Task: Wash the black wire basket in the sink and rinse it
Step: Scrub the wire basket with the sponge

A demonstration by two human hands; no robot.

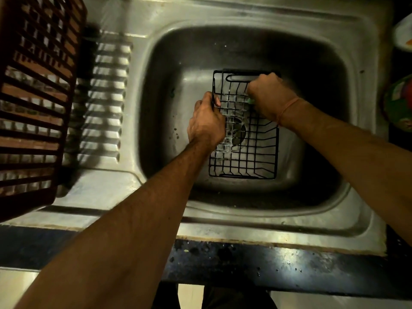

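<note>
- The black wire basket [245,134] sits inside the steel sink [367,121], a little right of the bowl's middle, with its long side running from twelve to six o'clock.
- Soap suds cling to the wires on the basket's left half, over the drain [239,134], which shows through the mesh.
- The left hand [206,121] grips the basket's left rim at about nine o'clock of the basket, thumb and fingers curled around the top wire.
- The right hand [270,95] is closed into a fist at the basket's upper right, about one o'clock, its knuckles against the far end by the wire handle.
- A small bit of green scrubber [251,101] peeks out from under the right fist; the fingers are curled around it and press it to the wires.
- A thin orange thread [287,110] circles the right wrist.
- Both forearms reach in from the six o'clock side, over the dark counter edge [267,264].
- On the ribbed draining board [104,103] at nine o'clock stands a brown slatted plastic crate [35,97], tilted up at the picture's left edge.
- At three o'clock, beyond the sink's rim, a green-and-red object [401,103] is only partly in view and cannot be identified.
</note>
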